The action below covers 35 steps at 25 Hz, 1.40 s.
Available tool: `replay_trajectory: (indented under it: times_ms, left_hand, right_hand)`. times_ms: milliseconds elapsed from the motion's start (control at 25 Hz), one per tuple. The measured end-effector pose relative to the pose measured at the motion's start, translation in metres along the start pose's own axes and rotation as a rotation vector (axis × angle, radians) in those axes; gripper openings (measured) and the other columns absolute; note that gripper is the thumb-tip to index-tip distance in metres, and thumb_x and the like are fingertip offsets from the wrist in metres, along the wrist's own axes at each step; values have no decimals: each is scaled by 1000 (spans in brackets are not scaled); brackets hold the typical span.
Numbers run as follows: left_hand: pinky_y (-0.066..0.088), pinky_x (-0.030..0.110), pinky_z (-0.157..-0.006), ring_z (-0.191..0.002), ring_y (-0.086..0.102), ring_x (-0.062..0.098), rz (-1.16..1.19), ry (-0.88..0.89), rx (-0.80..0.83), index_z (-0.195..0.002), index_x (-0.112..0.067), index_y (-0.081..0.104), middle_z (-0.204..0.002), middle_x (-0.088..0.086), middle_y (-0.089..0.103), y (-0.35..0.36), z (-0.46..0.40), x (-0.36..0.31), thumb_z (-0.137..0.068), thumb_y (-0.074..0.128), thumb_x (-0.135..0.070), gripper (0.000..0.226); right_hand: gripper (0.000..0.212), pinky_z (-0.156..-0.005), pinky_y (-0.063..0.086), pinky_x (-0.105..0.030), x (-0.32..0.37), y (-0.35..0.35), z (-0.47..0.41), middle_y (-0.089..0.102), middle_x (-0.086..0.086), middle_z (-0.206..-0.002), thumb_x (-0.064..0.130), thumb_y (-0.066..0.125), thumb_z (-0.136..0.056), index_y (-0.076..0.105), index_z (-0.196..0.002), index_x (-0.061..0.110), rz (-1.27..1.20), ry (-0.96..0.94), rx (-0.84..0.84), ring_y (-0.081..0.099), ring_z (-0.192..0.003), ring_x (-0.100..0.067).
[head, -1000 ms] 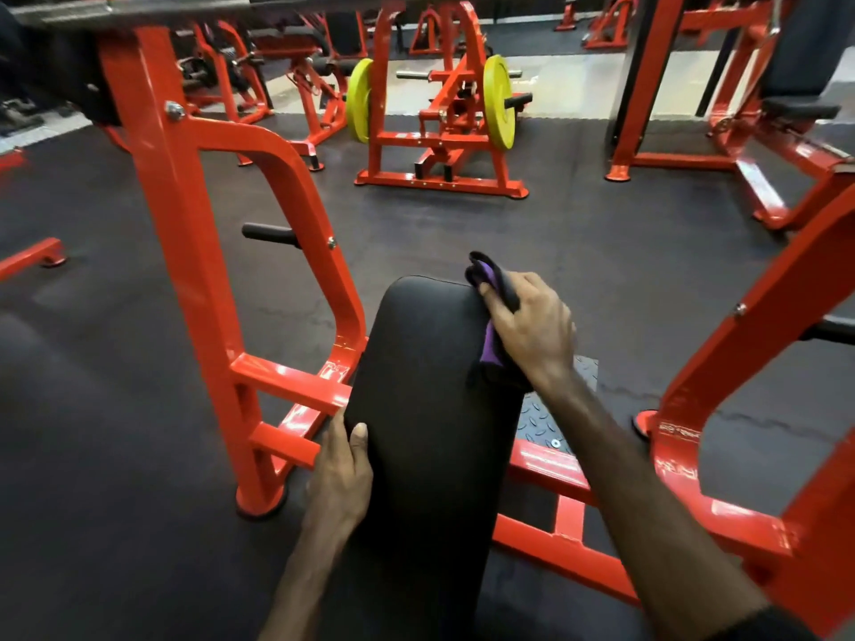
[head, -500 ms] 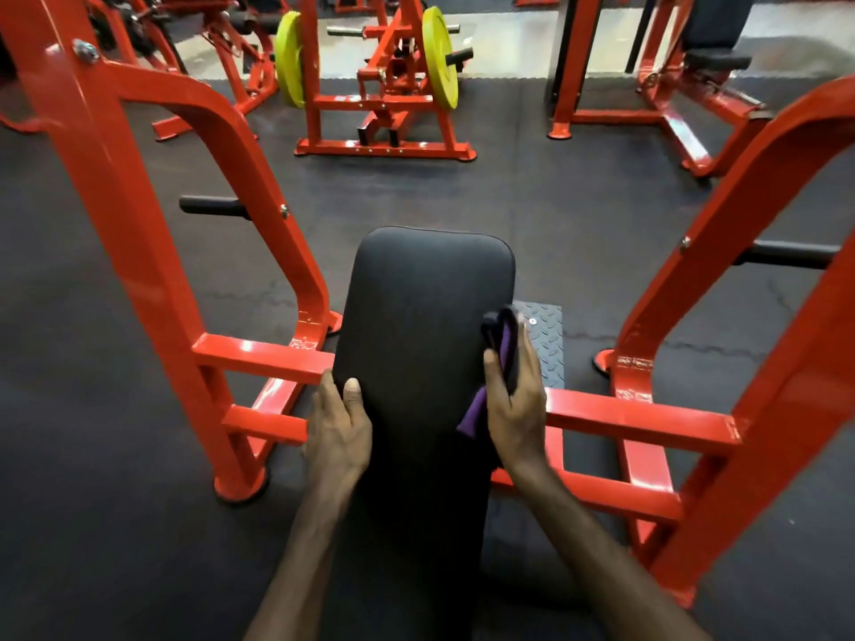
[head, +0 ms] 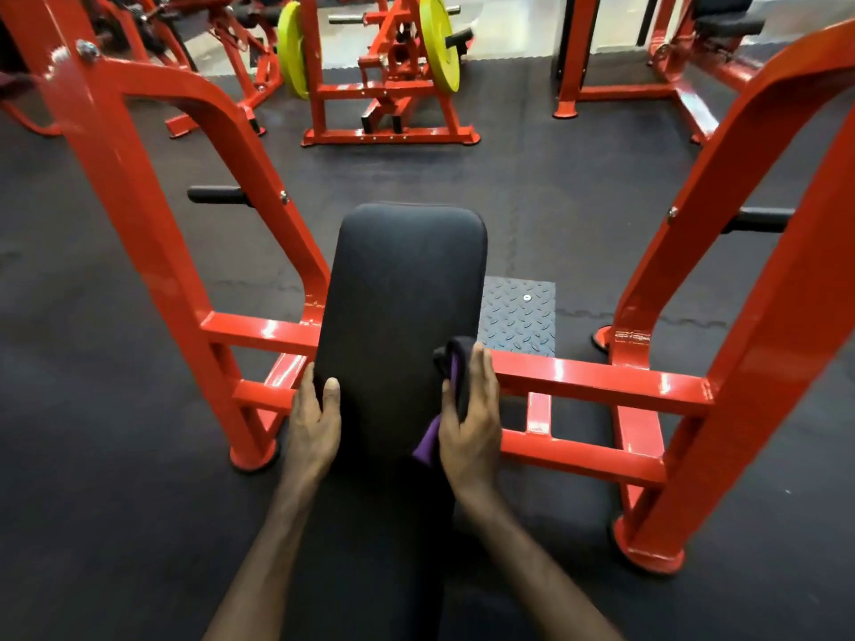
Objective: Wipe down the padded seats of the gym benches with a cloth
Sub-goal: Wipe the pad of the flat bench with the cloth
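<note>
Head view: the black padded seat [head: 402, 316] is steadied at its left edge by the left hand [head: 314, 423], fingers loosely curved over the side. A purple-and-black cloth [head: 446, 395] is gripped in the right hand [head: 469, 423] on the right edge. Flat, overlapping strokes would serve best. The orange crossbar [head: 597, 381] lies just beside; open pad remains ahead.

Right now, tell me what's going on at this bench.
A person is wiping the bench's black padded seat. The right hand holds a purple and black cloth against the pad's right edge, about level with the red frame's crossbar. The left hand rests on the pad's left edge, thumb on top. A red plate-loaded machine with yellow plates stands on the floor beyond.
</note>
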<state>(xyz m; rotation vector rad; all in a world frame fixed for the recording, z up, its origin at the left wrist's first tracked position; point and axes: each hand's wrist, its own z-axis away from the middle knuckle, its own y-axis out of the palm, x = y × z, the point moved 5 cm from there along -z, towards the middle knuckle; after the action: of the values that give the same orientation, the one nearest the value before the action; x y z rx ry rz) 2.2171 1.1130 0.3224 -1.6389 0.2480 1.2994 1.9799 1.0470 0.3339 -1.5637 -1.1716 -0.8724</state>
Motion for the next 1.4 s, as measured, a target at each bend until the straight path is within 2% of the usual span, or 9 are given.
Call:
replay_trajectory:
  times_ms: [200, 320, 520, 720, 840, 1000, 1160, 1240, 1400]
  left_hand:
    - [10, 29, -132, -163, 16, 15, -122, -44, -11, -171, -16, 17, -175, 2, 21, 3, 23, 10, -116, 38, -39, 64]
    - [4, 31, -133, -166, 8, 21, -156, -84, 1, -171, -11, 9, -179, 12, 10, 5, 20, 10, -117, 36, -34, 65]
    - [7, 9, -115, -160, 16, 12, -157, -80, 34, -171, -14, 10, -174, 0, 19, 3, 22, 11, -118, 36, -34, 63]
    - [5, 22, -125, -166, 8, 18, -194, -64, 55, -172, -20, 6, -180, 6, 8, -2, 40, 30, -116, 29, -49, 67]
    - [6, 30, -130, -166, 9, 19, -158, -59, 43, -173, -24, 8, -179, 6, 12, -6, 59, 44, -116, 27, -50, 65]
    - [12, 23, -123, -163, 19, 22, -133, -61, 40, -172, -26, 9, -175, 9, 21, -10, 89, 66, -117, 33, -45, 64]
    - [11, 25, -123, -163, 17, 22, -116, -59, 62, -172, -29, 6, -175, 9, 20, -10, 114, 91, -116, 37, -45, 66]
    - [10, 39, -133, -165, 13, 23, -108, -53, 82, -172, -33, 4, -178, 7, 14, -16, 126, 108, -115, 37, -50, 68]
    - [16, 42, -130, -165, 13, 26, -132, -51, 170, -171, -38, -2, -180, 5, 7, -20, 143, 126, -114, 36, -53, 70]
  right_hand:
    - [61, -129, 28, -33, -3, -2, -57, 36, -10, -170, 28, 55, -110, 35, -165, 9, -72, 17, -36, 32, -159, -22]
    - [61, -130, 27, -33, -7, -1, 1, 28, -6, -174, 25, 54, -111, 32, -166, 13, -107, 32, -31, 26, -161, -18]
    - [61, -129, 29, -47, -32, -3, 89, 28, -11, -174, 21, 54, -110, 33, -164, 5, -87, 16, 48, 26, -162, -24]
    - [60, -129, 29, -34, -32, 1, 40, 37, -13, -169, 22, 57, -109, 36, -163, 3, -203, 121, -45, 34, -158, -22]
    - [59, -129, 29, -38, -36, -1, 86, 35, -10, -171, 22, 55, -111, 35, -164, 5, -174, 107, -64, 32, -159, -20]
    - [62, -129, 31, -43, -45, 0, 191, 28, -7, -174, 24, 54, -111, 29, -166, 9, -38, 146, -9, 26, -162, -19]
    - [65, -127, 32, -40, -46, 1, 163, 32, -4, -173, 33, 53, -111, 27, -168, 18, -66, 236, 6, 31, -159, -18]
    - [64, -126, 35, -40, -43, 0, 147, 36, -4, -170, 35, 53, -111, 29, -168, 20, -58, 231, -56, 35, -157, -19]
    - [61, -124, 38, -41, -55, 4, 221, 38, 2, -169, 42, 49, -111, 31, -167, 25, -37, 232, -88, 38, -155, -14]
